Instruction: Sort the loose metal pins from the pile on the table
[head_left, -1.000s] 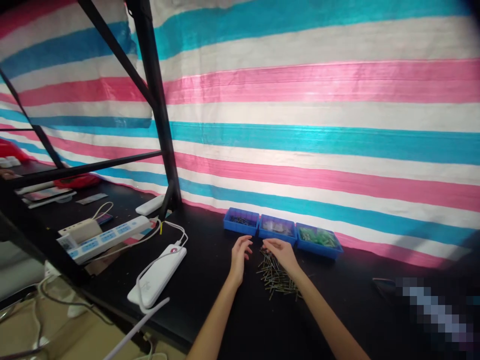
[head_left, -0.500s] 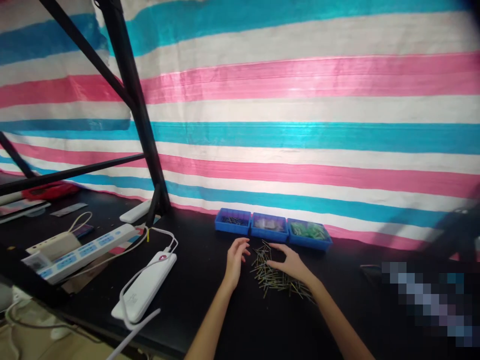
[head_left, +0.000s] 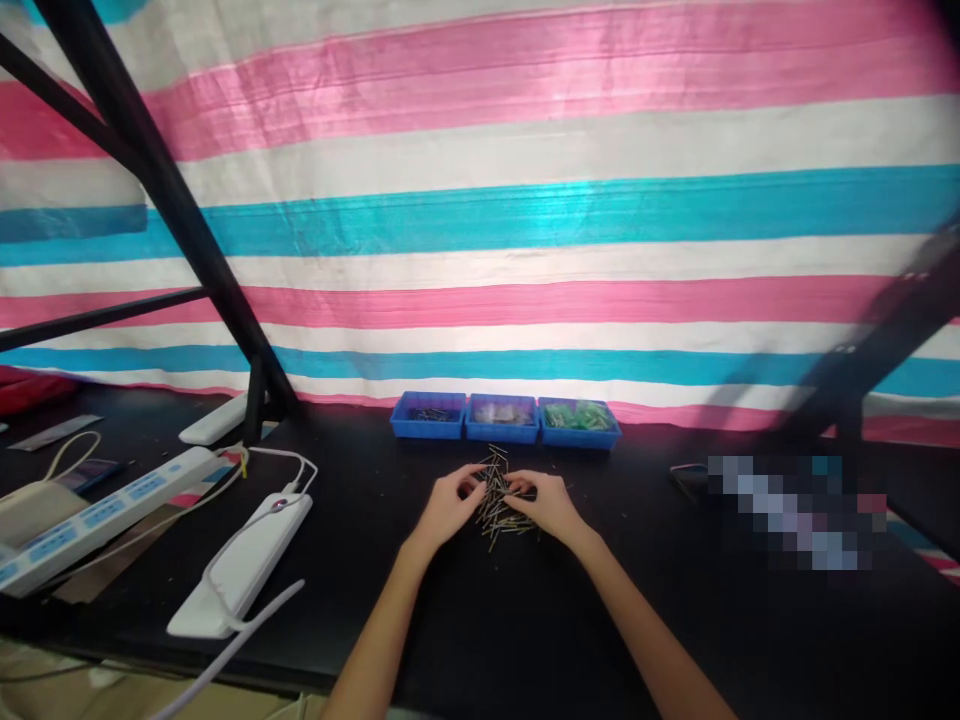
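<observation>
A heap of thin metal pins (head_left: 496, 498) lies on the black table (head_left: 525, 620), bunched between my two hands. My left hand (head_left: 448, 507) curls against the heap's left side, its fingertips touching the pins. My right hand (head_left: 549, 503) cups the right side, fingers bent over the pins. Behind the heap stand three small blue trays in a row: the left tray (head_left: 427, 414) holds dark pins, the middle tray (head_left: 502, 417) pale parts, the right tray (head_left: 579, 421) green parts.
A white power bank (head_left: 244, 563) with a cable lies at the left, beside a white power strip (head_left: 90, 515). Black frame posts (head_left: 172, 210) rise at the left. A striped tarp (head_left: 525, 230) hangs behind the table. A blurred patch sits at the right.
Both hands have closed in on the pins and pushed them from a spread scatter into a tight heap. The camera has turned left-to-right and tipped down.
</observation>
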